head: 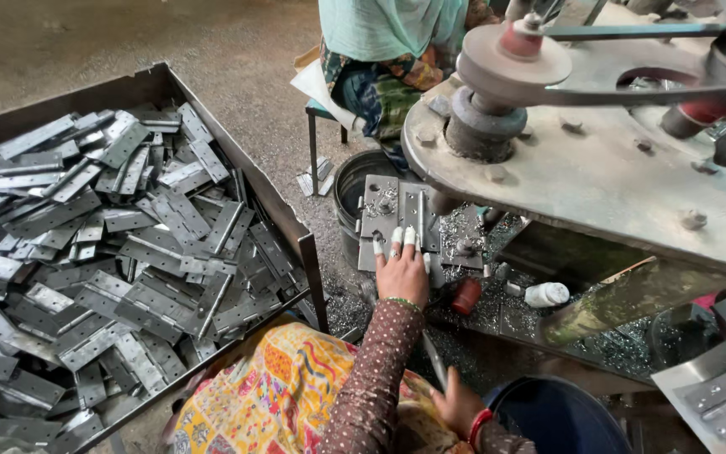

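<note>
Left hand (402, 271) lies flat on a hinge plate (397, 220) on the jig under the machine's steel deck (598, 181), taped fingers (396, 241) spread and pressing, not gripping: looks like it pins the plate. Right hand (457, 407), nearer than the jig, is closed round a thin rod (433, 360). Bin of hinges (102, 252) sits left of the jig, within reach.

A large open metal bin (149, 84) at the left holds a loose heap of flat steel hinges (111, 252). A belt-driven pulley (510, 59) sits on the machine's upper plate (598, 185). A small white bottle (545, 294) lies among metal shavings.
</note>
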